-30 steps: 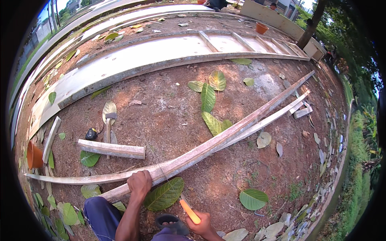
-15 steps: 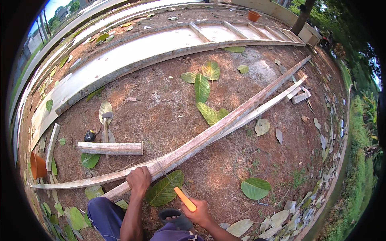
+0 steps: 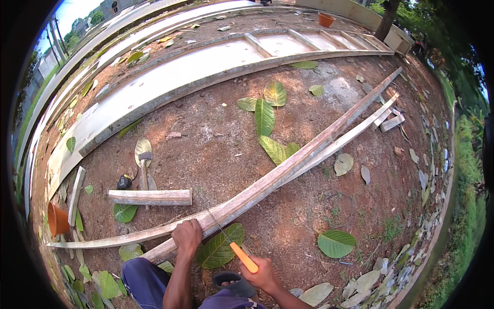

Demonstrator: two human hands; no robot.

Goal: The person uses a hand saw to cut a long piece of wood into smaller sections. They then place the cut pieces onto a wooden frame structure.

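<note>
Two long wooden planks (image 3: 288,170) lie side by side on the bare earth, running from near me to the far right. My left hand (image 3: 187,236) presses down on the near end of one plank. My right hand (image 3: 261,271) grips the orange handle of a hand saw (image 3: 243,257), whose thin blade slants up to the plank just right of my left hand. A large green leaf (image 3: 218,249) lies under the saw. My dark sandal (image 3: 229,280) shows below it.
A short wood block (image 3: 149,196), a hammer (image 3: 144,167) and a tape measure (image 3: 124,182) lie to the left. An orange pot (image 3: 56,220) sits at far left. Wooden formwork frames (image 3: 206,62) stretch across the back. Leaves (image 3: 265,116) and stones (image 3: 427,180) are scattered about.
My right hand with the saw has moved up and forward toward the plank. The view has shifted slightly; my left hand stays on the plank.
</note>
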